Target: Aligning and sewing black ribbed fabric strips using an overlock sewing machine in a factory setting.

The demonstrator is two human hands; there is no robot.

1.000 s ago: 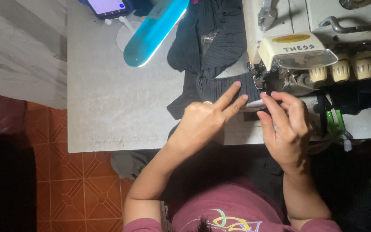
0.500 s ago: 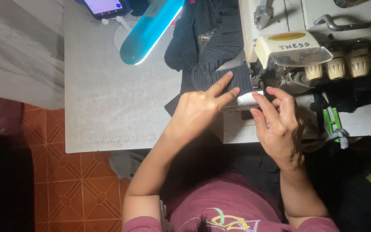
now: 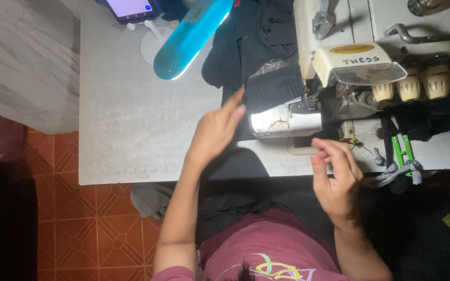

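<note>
Now left hand (image 3: pixel 215 132) touching black fabric (image 3: pixel 272 88).

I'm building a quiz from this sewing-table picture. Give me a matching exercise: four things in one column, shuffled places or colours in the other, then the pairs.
Things:
1. lamp
2. left hand
3. right hand
4. snips

Descriptions:
A. green handles, right of the machine base
B. turquoise, lit, upper table
C. fingertips on dark fabric
D. raised off the table, near its front edge

Pairs: 1-B, 2-C, 3-D, 4-A

Lit phone screen (image 3: pixel 131 7), yellow oval label (image 3: pixel 359 49)
</note>
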